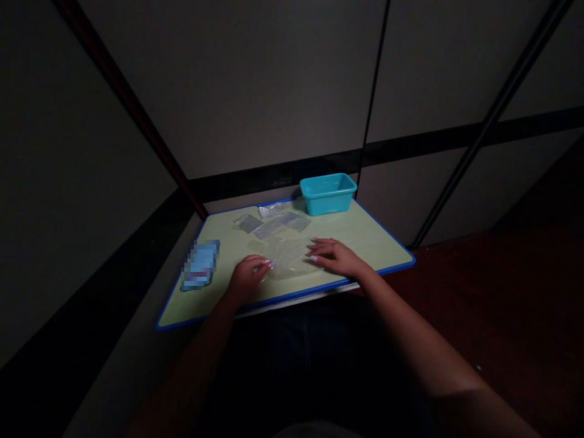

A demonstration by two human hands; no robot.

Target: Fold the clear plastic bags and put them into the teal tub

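Note:
A clear plastic bag (292,258) lies flat near the front of the small table. At its left edge my left hand (249,277) is closed, thumb and fingertips pinching the thin plastic. My right hand (335,257) rests on the bag's right side with its fingers stretched out and slightly spread. Beyond the bag, several small clear plastic bags (272,227) lie overlapping on the tabletop. Behind those sits a crumpled piece of clear plastic (271,210).
The pale yellow table (378,240) has a blue edge. A turquoise plastic basket (328,196) stands at the back right. On the left lies a blurred-out blue rectangular object (201,264). Panelled walls rise behind and to the left.

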